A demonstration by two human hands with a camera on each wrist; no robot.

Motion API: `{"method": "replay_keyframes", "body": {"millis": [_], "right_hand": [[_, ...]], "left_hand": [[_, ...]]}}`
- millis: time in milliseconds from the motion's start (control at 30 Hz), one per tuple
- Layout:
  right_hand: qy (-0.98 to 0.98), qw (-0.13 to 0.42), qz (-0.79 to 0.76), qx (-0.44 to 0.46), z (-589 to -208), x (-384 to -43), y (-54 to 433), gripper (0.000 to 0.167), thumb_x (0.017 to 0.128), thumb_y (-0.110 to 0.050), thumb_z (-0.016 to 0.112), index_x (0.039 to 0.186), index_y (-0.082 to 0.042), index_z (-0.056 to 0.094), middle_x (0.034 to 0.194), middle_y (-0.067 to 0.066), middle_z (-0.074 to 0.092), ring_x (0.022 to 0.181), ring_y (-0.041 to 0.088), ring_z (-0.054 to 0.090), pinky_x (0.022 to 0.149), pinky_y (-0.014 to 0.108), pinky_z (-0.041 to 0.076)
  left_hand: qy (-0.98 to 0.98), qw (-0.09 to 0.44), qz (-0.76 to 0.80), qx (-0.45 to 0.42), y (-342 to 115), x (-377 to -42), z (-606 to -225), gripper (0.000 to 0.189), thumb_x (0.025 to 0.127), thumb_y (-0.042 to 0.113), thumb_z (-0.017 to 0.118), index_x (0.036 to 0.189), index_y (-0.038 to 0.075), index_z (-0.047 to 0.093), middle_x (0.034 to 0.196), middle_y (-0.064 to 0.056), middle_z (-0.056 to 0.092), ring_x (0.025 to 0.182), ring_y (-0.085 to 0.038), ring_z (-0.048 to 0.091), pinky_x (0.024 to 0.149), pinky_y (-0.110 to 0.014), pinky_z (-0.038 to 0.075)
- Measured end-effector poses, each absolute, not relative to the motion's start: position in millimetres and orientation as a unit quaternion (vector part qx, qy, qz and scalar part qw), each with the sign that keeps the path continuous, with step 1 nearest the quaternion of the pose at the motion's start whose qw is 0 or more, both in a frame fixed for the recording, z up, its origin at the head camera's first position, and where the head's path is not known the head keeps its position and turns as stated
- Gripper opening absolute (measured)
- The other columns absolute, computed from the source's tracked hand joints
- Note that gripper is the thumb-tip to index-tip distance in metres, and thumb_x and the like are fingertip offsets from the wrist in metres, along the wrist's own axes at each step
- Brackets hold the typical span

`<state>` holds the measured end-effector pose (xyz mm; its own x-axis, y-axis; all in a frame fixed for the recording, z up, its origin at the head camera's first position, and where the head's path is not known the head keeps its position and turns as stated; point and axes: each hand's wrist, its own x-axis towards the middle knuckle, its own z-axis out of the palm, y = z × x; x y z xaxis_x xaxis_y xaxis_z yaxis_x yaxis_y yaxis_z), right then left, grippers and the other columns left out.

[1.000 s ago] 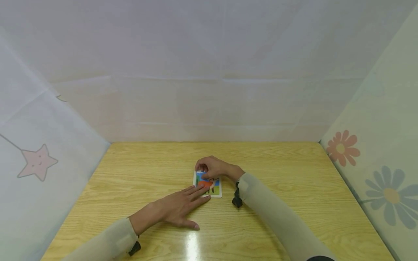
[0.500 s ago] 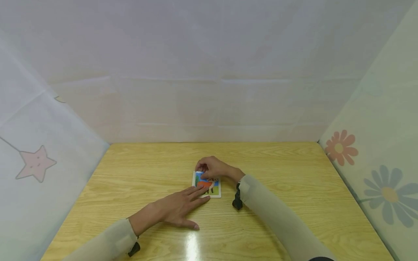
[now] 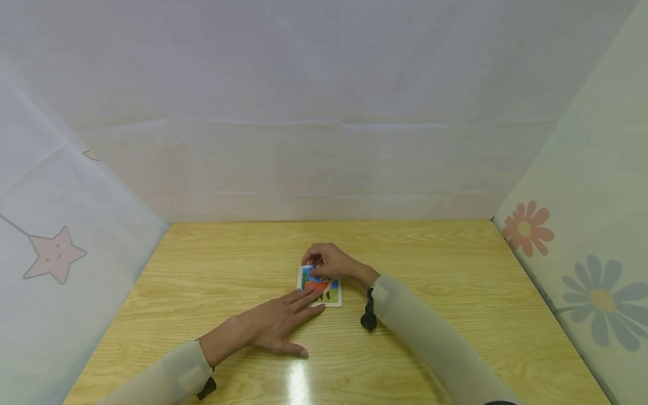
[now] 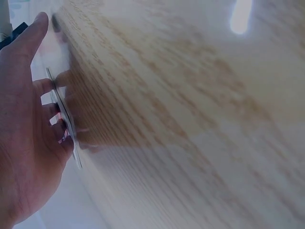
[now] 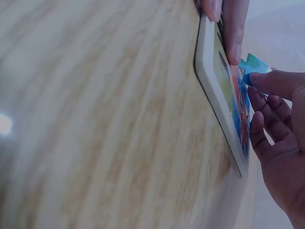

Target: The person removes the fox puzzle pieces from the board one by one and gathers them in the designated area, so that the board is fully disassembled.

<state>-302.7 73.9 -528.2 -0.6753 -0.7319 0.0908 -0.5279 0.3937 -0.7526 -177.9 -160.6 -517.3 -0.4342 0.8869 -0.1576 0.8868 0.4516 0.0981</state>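
Note:
A small picture puzzle board [image 3: 334, 296] with a white border lies flat on the wooden table. My left hand [image 3: 277, 322] rests its outstretched fingertips on the near-left part of it, the thumb spread on the table; in the left wrist view the fingers of that hand [image 4: 26, 129] lie over the thin board. At the board's far edge is my right hand [image 3: 331, 261]. The right wrist view shows this hand [image 5: 286, 138] pinching a blue-green puzzle piece [image 5: 258, 65], which stands tilted up from the picture. Its other fingers are bent near the board's edge.
The wooden table [image 3: 212, 259] extends around the board on every side. Pale cloth walls enclose the back and both sides, with a pink star [image 3: 54, 256] printed on the left one and flowers [image 3: 602, 301] on the right. Light glares off the table's front.
Both hands stay almost where they were on the board, with only a very slight shift of the right wrist. The head view has turned a little.

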Motion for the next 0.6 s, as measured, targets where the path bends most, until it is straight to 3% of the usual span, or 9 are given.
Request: {"method": "replay_keyframes", "body": {"millis": [600], "right_hand": [[0.805,0.141,-0.443,-0.368,-531.4,-297.8,82.0,0.016,0.101,-0.006,0.071,0.116,-0.010,0.076,0.108,-0.001,0.075,0.097,0.011,0.069,0.087,0.029,0.059]], "left_hand": [[0.849,0.091,0.008,0.521,-159.9,-175.4,-515.7,0.096,0.099,0.078,0.045,0.169,0.015,0.028,0.177,-0.017,0.011,0.161,-0.040,0.021,0.126,-0.051,0.033]]}}
